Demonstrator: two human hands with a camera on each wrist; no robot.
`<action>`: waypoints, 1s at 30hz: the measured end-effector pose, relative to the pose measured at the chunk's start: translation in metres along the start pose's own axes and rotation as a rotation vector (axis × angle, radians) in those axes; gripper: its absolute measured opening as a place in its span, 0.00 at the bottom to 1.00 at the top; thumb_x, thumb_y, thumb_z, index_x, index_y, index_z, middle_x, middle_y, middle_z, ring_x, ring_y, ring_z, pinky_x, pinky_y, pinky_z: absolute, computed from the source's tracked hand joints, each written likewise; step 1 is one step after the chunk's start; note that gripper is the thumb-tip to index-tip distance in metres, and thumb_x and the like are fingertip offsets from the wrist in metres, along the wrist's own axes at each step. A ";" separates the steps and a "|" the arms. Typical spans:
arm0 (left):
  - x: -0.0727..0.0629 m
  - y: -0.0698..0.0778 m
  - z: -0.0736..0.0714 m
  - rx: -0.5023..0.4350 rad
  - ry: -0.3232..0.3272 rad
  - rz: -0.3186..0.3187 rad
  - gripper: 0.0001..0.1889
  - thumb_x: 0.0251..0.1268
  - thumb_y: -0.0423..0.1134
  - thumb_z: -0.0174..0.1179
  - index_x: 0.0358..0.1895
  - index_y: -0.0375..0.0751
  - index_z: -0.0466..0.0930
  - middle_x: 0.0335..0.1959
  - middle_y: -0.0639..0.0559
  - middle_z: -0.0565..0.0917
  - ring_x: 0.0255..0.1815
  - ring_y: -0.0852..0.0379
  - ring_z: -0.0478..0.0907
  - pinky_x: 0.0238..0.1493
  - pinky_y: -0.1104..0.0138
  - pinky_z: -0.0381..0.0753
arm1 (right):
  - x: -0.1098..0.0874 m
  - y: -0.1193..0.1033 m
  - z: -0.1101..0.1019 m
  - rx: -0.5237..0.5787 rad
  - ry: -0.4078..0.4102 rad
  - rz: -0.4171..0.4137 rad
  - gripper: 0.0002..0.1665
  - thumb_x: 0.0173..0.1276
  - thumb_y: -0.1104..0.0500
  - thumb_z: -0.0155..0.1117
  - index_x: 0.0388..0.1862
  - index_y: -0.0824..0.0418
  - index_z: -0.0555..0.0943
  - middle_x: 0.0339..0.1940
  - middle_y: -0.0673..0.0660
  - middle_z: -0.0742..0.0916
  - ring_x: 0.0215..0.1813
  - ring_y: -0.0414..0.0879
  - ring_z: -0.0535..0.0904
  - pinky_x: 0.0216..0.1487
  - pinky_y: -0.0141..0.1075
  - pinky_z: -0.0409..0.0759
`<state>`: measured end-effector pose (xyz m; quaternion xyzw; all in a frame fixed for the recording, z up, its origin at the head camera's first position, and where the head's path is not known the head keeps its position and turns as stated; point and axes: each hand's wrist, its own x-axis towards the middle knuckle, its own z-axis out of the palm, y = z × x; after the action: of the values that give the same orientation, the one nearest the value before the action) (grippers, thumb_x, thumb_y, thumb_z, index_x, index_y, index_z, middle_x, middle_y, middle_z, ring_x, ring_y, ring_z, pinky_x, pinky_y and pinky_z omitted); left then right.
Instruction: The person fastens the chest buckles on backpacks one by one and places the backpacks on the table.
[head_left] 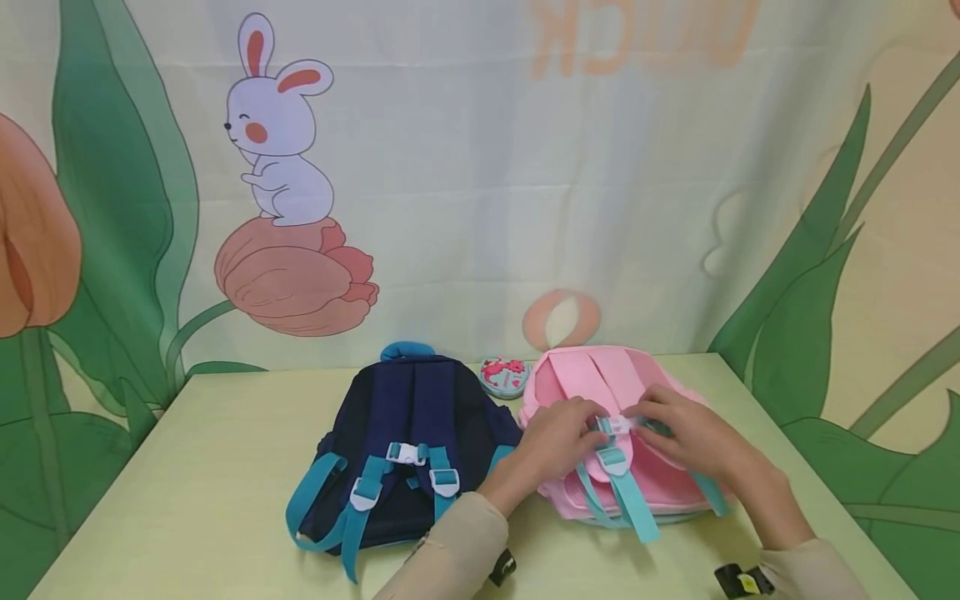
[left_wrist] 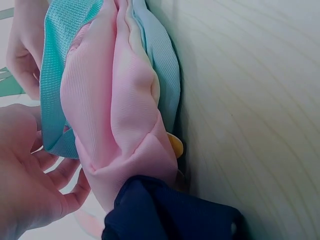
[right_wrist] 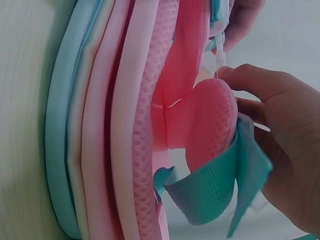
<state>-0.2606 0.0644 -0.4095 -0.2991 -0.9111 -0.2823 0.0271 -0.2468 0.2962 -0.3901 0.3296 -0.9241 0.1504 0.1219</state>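
Note:
A pink backpack [head_left: 660, 492] lies on the table with its shoulder straps facing up. Both hands meet at the white chest-strap buckle [head_left: 619, 425] across those straps. My left hand [head_left: 557, 435] pinches the buckle's left end by the teal webbing. From the other side, my right hand [head_left: 684, 427] pinches the right end between thumb and fingers. In the right wrist view the thumb of the right hand [right_wrist: 292, 132] touches a white piece of the buckle [right_wrist: 220, 56]. Whether the two buckle halves are fully joined cannot be told.
A navy backpack [head_left: 390, 392] with teal straps lies to the left, its own white chest buckle [head_left: 407, 454] joined. Behind, between the bags, sits a small round case [head_left: 504, 377] with a red picture. A printed curtain [head_left: 465, 167] hangs at the table's back edge.

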 end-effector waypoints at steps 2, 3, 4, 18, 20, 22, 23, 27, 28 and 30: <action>0.000 0.001 0.000 0.007 -0.007 -0.002 0.16 0.68 0.47 0.63 0.58 0.53 0.82 0.37 0.62 0.80 0.35 0.68 0.72 0.39 0.73 0.70 | 0.001 -0.001 0.001 -0.001 0.002 -0.007 0.13 0.67 0.61 0.68 0.50 0.55 0.86 0.39 0.44 0.79 0.34 0.38 0.74 0.36 0.29 0.75; 0.001 0.001 0.000 0.012 -0.010 -0.002 0.16 0.69 0.48 0.63 0.58 0.53 0.82 0.36 0.62 0.80 0.35 0.68 0.72 0.39 0.73 0.70 | 0.001 -0.001 0.002 -0.004 0.003 -0.010 0.13 0.67 0.61 0.68 0.50 0.55 0.86 0.40 0.44 0.79 0.35 0.38 0.74 0.36 0.29 0.75; 0.001 0.001 0.000 0.013 -0.011 -0.002 0.17 0.69 0.48 0.62 0.58 0.53 0.82 0.37 0.62 0.80 0.35 0.68 0.72 0.39 0.73 0.70 | 0.001 -0.001 0.002 -0.003 0.006 -0.012 0.13 0.67 0.61 0.68 0.50 0.56 0.86 0.40 0.44 0.79 0.35 0.37 0.74 0.36 0.29 0.75; 0.004 0.001 0.009 0.029 0.013 0.002 0.15 0.69 0.47 0.63 0.56 0.54 0.84 0.42 0.65 0.87 0.39 0.70 0.77 0.49 0.68 0.72 | 0.000 0.001 0.008 -0.008 0.032 -0.010 0.14 0.66 0.65 0.68 0.50 0.56 0.86 0.41 0.46 0.82 0.38 0.34 0.74 0.39 0.30 0.78; 0.005 0.001 0.010 0.034 0.021 0.003 0.15 0.69 0.47 0.62 0.56 0.55 0.84 0.43 0.65 0.87 0.39 0.70 0.77 0.49 0.68 0.72 | 0.000 0.001 0.010 -0.006 0.035 -0.009 0.15 0.65 0.65 0.68 0.51 0.57 0.86 0.41 0.46 0.83 0.39 0.34 0.74 0.39 0.30 0.78; 0.005 0.001 0.011 0.032 0.027 0.003 0.14 0.69 0.47 0.62 0.56 0.54 0.84 0.45 0.65 0.87 0.40 0.70 0.77 0.48 0.69 0.72 | 0.001 0.002 0.011 -0.002 0.040 -0.004 0.15 0.65 0.65 0.68 0.51 0.57 0.86 0.42 0.46 0.83 0.39 0.34 0.75 0.40 0.30 0.78; 0.005 0.002 0.011 0.030 0.027 0.001 0.14 0.70 0.47 0.62 0.56 0.54 0.84 0.45 0.65 0.87 0.40 0.69 0.77 0.48 0.69 0.72 | 0.001 0.002 0.012 0.001 0.041 -0.002 0.15 0.65 0.65 0.68 0.51 0.57 0.86 0.42 0.46 0.83 0.40 0.34 0.75 0.40 0.30 0.78; 0.003 0.001 0.008 -0.003 0.011 -0.022 0.15 0.69 0.47 0.63 0.56 0.54 0.84 0.42 0.65 0.86 0.37 0.70 0.76 0.45 0.71 0.72 | 0.003 0.001 0.013 0.011 0.031 0.018 0.15 0.65 0.64 0.69 0.51 0.55 0.86 0.43 0.46 0.83 0.40 0.35 0.75 0.41 0.31 0.78; 0.002 0.001 0.007 -0.010 0.004 -0.024 0.15 0.69 0.47 0.63 0.56 0.53 0.84 0.40 0.65 0.86 0.36 0.70 0.75 0.45 0.72 0.72 | 0.003 0.002 0.013 0.013 0.026 0.026 0.15 0.65 0.63 0.69 0.50 0.54 0.86 0.43 0.45 0.83 0.41 0.36 0.75 0.41 0.31 0.78; 0.002 0.001 0.004 -0.020 -0.009 -0.028 0.15 0.69 0.47 0.63 0.56 0.53 0.84 0.38 0.65 0.85 0.36 0.70 0.75 0.44 0.72 0.72 | 0.003 0.002 0.013 0.015 0.013 0.043 0.14 0.66 0.61 0.70 0.50 0.53 0.86 0.43 0.44 0.83 0.41 0.37 0.76 0.42 0.33 0.80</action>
<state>-0.2609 0.0681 -0.4125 -0.2877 -0.9126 -0.2902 0.0160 -0.2517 0.2912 -0.4018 0.3094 -0.9291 0.1618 0.1221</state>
